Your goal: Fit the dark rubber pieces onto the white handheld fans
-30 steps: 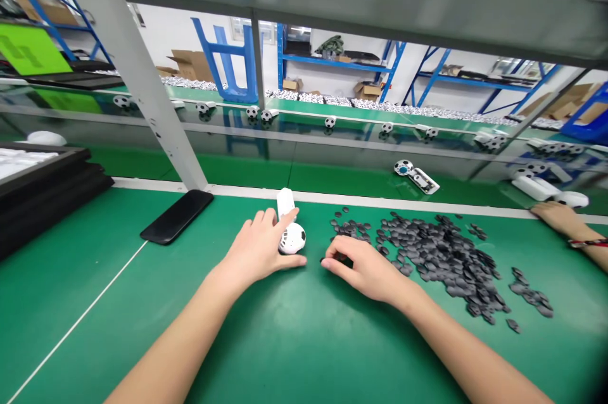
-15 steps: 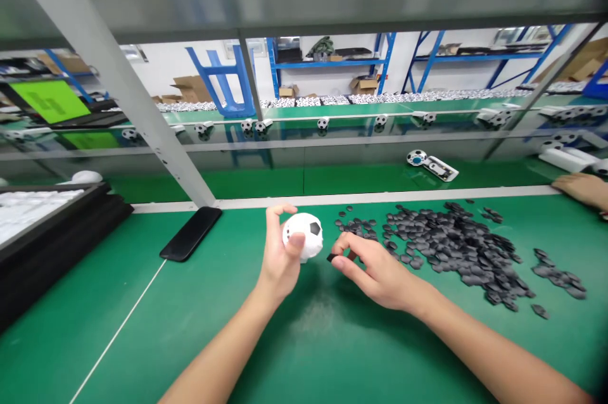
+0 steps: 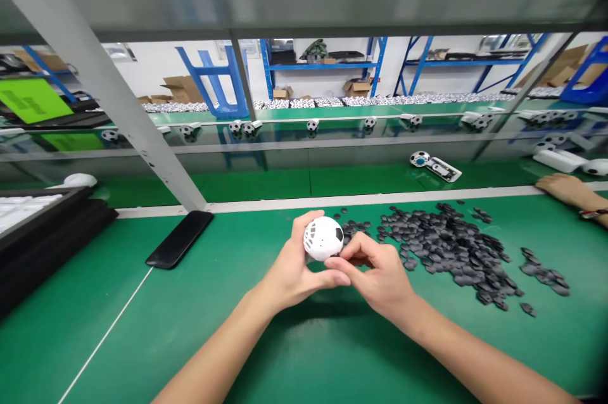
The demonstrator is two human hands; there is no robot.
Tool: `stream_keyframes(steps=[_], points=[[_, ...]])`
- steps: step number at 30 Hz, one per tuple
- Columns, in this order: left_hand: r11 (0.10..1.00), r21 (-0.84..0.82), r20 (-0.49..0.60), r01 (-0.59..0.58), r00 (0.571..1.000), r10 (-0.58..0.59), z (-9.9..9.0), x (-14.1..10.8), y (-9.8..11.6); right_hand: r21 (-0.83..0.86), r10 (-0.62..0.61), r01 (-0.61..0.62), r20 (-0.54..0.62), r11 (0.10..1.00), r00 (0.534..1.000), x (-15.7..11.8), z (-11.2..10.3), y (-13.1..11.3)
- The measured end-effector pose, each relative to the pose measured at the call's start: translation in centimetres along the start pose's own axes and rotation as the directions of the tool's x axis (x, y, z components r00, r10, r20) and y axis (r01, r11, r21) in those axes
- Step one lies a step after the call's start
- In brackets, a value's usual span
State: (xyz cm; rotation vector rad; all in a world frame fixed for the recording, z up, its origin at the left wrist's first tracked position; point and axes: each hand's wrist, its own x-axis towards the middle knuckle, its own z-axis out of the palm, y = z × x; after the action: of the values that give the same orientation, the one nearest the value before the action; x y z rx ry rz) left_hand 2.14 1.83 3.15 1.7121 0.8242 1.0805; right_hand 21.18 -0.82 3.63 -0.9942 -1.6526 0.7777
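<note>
Since the earlier frame, the white ball (image 3: 323, 239) has been turned and the right hand (image 3: 380, 271) has been brought up against it, so that both hands now meet at the ball. The ball is held above the green mat (image 3: 118, 321), near the middle of the bench, just left of the patches. An openwork side is turned to the left and a black patch shows at its upper right.

The ball is cradled from the left and below by the left hand (image 3: 289, 271), which is curled closed around it. The right hand is half closed, with its fingertips (image 3: 354, 240) and thumb pressed to the ball's lower right. Whether a patch is pinched there cannot be told, as the fingers hide that spot.

A heap of black patches (image 3: 446, 246) is spread to the right, with a smaller cluster beyond it. A black phone (image 3: 179, 239) lies to the left, and stacked black trays (image 3: 42, 227) are at the left edge. Another person's hand (image 3: 563, 190) rests at the far right beside white housings (image 3: 558, 160). A part-built ball with a circuit board (image 3: 434, 166) lies on the far bench.
</note>
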Motion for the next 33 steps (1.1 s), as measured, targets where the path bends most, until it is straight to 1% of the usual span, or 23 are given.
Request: stream_keyframes(steps=[4,7,8,10,12,13,15,17,18,20,22,24,26,28,33], points=[[0.997,-0.076,-0.024,0.024,0.999,-0.026,0.2,0.8,0.2,0.002,0.018,-0.018,-0.061,1.0,0.998,0.3,0.0,0.4],[0.992,-0.117,-0.027,0.048,0.998,-0.051,0.5,1.5,0.5,-0.04,-0.005,0.003,-0.06,0.999,0.998,0.8,-0.3,1.2],[0.991,-0.124,-0.02,0.054,0.998,-0.056,0.6,1.6,0.5,-0.067,-0.026,0.023,-0.034,0.997,0.999,1.0,-0.5,1.4],[0.991,-0.129,-0.019,0.041,0.999,-0.044,0.8,1.8,0.5,-0.125,-0.063,0.071,0.071,0.99,0.996,1.6,-1.2,1.8],[0.994,-0.105,-0.067,-0.004,0.998,-0.003,0.7,1.8,0.3,-0.148,-0.06,0.091,0.2,0.985,0.978,2.4,-2.3,1.8],[0.996,-0.088,-0.113,-0.022,0.994,0.012,0.5,1.7,0.2,-0.148,-0.043,0.081,0.246,0.986,0.968,2.7,-3.1,1.8],[0.996,-0.077,-0.225,-0.033,0.974,0.015,-0.1,1.4,-0.2,-0.185,0.018,0.035,0.279,0.982,0.96,3.5,-5.0,1.7],[0.99,-0.134,-0.322,-0.031,0.947,-0.014,-0.9,1.0,-0.6,-0.333,0.11,-0.008,0.286,0.943,0.952,4.1,-6.9,1.9],[0.983,-0.182,-0.356,-0.038,0.934,-0.03,-1.4,0.9,-0.7,-0.431,0.166,-0.025,0.293,0.902,0.941,4.3,-7.9,2.2],[0.96,-0.273,-0.391,-0.06,0.919,-0.054,-2.4,0.8,-0.9,-0.579,0.274,-0.033,0.334,0.815,0.902,4.6,-9.3,3.0],[0.94,-0.335,-0.399,-0.061,0.913,-0.082,-3.2,0.9,-1.0,-0.627,0.33,-0.019,0.384,0.779,0.862,4.7,-10.0,4.0],[0.932,-0.361,-0.393,-0.039,0.913,-0.113,-3.6,1.1,-1.0,-0.632,0.321,0.018,0.417,0.775,0.85,4.6,-10.0,4.8],[0.929,-0.369,-0.384,-0.013,0.913,-0.14,-3.8,1.2,-1.0,-0.646,0.292,0.066,0.43,0.761,0.854,4.6,-9.5,5.2],[0.933,-0.361,-0.377,-0.008,0.916,-0.138,-3.9,1.2,-1.0,-0.667,0.282,0.096,0.435,0.739,0.855,4.6,-8.8,5.4],[0.947,-0.321,-0.353,0.007,0.927,-0.126,-3.7,1.1,-1.0,-0.676,0.288,0.079,0.413,0.733,0.864,4.5,-7.9,5.5]])
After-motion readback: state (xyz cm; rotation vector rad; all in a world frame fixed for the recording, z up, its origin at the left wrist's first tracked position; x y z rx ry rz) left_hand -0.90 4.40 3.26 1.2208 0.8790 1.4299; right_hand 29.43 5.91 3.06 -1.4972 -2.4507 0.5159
